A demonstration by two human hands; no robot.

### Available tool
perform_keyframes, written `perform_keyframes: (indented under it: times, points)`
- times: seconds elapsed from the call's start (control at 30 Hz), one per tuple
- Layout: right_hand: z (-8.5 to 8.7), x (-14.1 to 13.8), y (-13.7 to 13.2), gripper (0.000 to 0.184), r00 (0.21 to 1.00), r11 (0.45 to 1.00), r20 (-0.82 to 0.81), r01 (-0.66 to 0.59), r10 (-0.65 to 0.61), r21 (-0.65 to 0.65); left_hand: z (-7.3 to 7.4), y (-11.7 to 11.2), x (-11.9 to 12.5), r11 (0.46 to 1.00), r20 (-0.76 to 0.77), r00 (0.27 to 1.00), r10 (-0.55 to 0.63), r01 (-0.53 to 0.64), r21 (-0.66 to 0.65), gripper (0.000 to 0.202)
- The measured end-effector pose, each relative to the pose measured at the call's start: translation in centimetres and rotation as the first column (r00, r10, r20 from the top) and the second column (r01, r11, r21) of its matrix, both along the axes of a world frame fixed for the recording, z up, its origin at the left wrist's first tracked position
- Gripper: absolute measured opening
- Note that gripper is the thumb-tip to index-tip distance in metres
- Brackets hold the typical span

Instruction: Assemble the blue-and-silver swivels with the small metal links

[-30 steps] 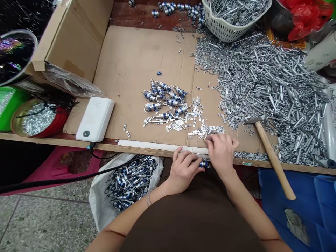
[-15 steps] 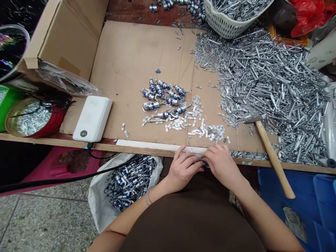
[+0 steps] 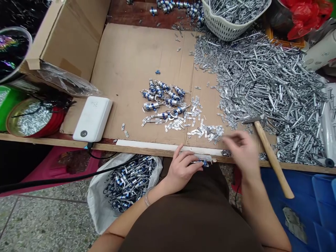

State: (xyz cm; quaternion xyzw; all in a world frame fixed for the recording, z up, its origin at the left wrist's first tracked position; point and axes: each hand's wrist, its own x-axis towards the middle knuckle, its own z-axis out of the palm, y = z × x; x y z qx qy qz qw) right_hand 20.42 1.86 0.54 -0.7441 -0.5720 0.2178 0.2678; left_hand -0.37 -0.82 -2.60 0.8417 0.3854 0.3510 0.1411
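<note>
Okay: one blue-banded fitting (image 3: 204, 162) at the table's near edge, just behind a white strip (image 3: 168, 147), partly hidden by the left hand (image 3: 181, 169). Left grip clamped on it, fingers curled over, thumb not clearly seen. Right hand (image 3: 240, 150) blurred, above the near right part of the cardboard (image 3: 136, 70), fingers spread, grip apart, nothing visible in it. Nearest to it: a hammer (image 3: 271, 159), lying with its head in the silver heap (image 3: 265, 87) and its wooden handle jutting past the near edge.

Loose links (image 3: 207, 133) scattered on the cardboard, just behind the left hand and toward the middle. Beyond them, a small pile of finished blue fittings (image 3: 162, 99). Heap fills the table's right side, up to a white basket (image 3: 219, 24) of silver parts at the far edge. White power bank (image 3: 92, 119) near the left edge; red-rimmed tin (image 3: 56, 120) of silver parts beside it. Below the near edge, on the floor, a white bag (image 3: 97, 213) of blue fittings.
</note>
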Motion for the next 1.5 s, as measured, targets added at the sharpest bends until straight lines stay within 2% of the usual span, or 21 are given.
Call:
perform_keyframes:
  times: [0.03,0.07,0.13,0.2,0.3,0.37,0.4,0.47,0.57,0.63,0.73,0.87,0.97,1.03,1.1,1.17,1.2,1.3,1.4,1.43,1.5]
  points:
    - [-0.3,1.5,0.2,0.030,0.970,0.978,0.165,0.158,-0.180,0.139,0.0,0.0,0.0,1.000,0.002,1.000,0.003,-0.003,-0.002,0.002]
    - [-0.7,3.1,0.5,0.041,0.897,0.941,0.308,0.259,-0.318,0.217,0.0,0.0,0.0,1.000,0.003,1.000,0.007,-0.007,-0.003,0.002]
    - [-1.4,5.7,1.0,0.048,0.799,0.923,0.462,0.319,-0.384,0.215,0.1,0.0,0.0,1.000,0.003,1.000,0.018,-0.018,-0.006,0.002]
    - [-1.8,7.0,1.2,0.041,0.801,0.941,0.495,0.294,-0.338,0.167,0.1,0.0,0.0,1.000,0.002,1.000,0.026,-0.026,-0.012,0.002]
    - [-1.2,5.6,0.1,0.031,0.843,0.964,0.470,0.199,-0.261,0.178,0.2,0.0,0.0,0.999,0.011,0.999,0.030,-0.030,-0.022,0.002]
    - [-0.1,3.2,-1.7,0.030,0.886,0.987,0.445,0.070,-0.129,0.147,0.2,0.0,0.0,0.999,0.013,0.999,0.035,-0.034,-0.032,0.002]
    - [0.5,2.0,-2.9,0.027,0.910,0.995,0.415,-0.050,0.008,0.090,0.2,0.0,0.0,0.999,0.011,0.999,0.036,-0.036,-0.037,0.002]
    - [1.6,-0.1,-5.2,0.022,0.906,0.961,0.348,-0.273,0.241,0.044,0.2,0.0,0.0,0.998,0.005,0.999,0.036,-0.036,-0.043,0.003]
    - [2.3,-1.7,-7.7,0.035,0.867,0.894,0.351,-0.424,0.354,0.147,0.2,0.0,0.0,0.999,0.004,1.000,0.029,-0.028,-0.043,0.004]
    - [2.3,-1.8,-8.1,0.039,0.826,0.870,0.390,-0.481,0.407,0.111,0.2,0.0,0.0,0.999,0.006,1.000,0.030,-0.030,-0.038,0.004]
    - [2.4,-1.9,-7.6,0.035,0.767,0.852,0.402,-0.519,0.501,-0.072,0.1,0.0,0.0,0.999,0.004,0.999,0.041,-0.041,-0.027,0.004]
    - [2.8,-2.5,-7.1,0.041,0.793,0.855,0.373,-0.518,0.482,-0.004,0.1,0.0,-0.1,0.999,0.002,0.999,0.035,-0.035,-0.029,0.004]
    - [2.6,-2.4,-6.9,0.036,0.758,0.835,0.375,-0.542,0.534,-0.095,0.1,0.0,-0.1,0.999,-0.014,0.999,0.033,-0.033,-0.035,0.003]
    - [2.1,-1.3,-6.3,0.033,0.785,0.884,0.425,-0.458,0.450,-0.089,0.1,0.0,-0.1,0.999,-0.018,1.000,0.021,-0.021,-0.032,0.003]
    - [1.1,0.8,-5.2,0.034,0.816,0.963,0.533,-0.269,0.224,0.007,0.1,0.0,-0.2,1.000,-0.016,1.000,-0.001,0.000,-0.029,0.003]
    - [-0.1,3.3,-3.8,0.037,0.766,0.992,0.642,-0.079,-0.004,0.101,0.1,0.1,-0.3,0.999,-0.017,1.000,-0.022,0.022,-0.029,0.004]
    - [-0.6,4.4,-3.1,0.039,0.728,0.993,0.683,-0.024,-0.062,0.115,0.1,0.2,-0.4,0.999,-0.021,0.999,-0.035,0.035,-0.031,0.005]
    - [-1.5,6.1,-1.5,0.041,0.675,0.995,0.732,0.035,-0.091,0.092,0.2,0.4,-0.7,0.996,-0.028,0.996,-0.083,0.082,-0.039,0.008]
    - [-1.2,4.9,-0.8,0.038,0.735,0.991,0.671,0.007,-0.094,0.131,0.3,0.7,-0.8,0.993,-0.021,0.994,-0.109,0.108,-0.044,0.008]
    - [-1.0,4.1,-0.6,0.034,0.780,0.990,0.625,-0.057,-0.039,0.132,0.3,0.8,-0.8,0.993,-0.018,0.994,-0.109,0.108,-0.046,0.008]
    - [-0.6,2.5,-0.1,0.024,0.840,0.965,0.515,-0.249,0.173,0.083,0.4,0.9,-0.8,0.993,-0.010,0.994,-0.109,0.108,-0.048,0.009]
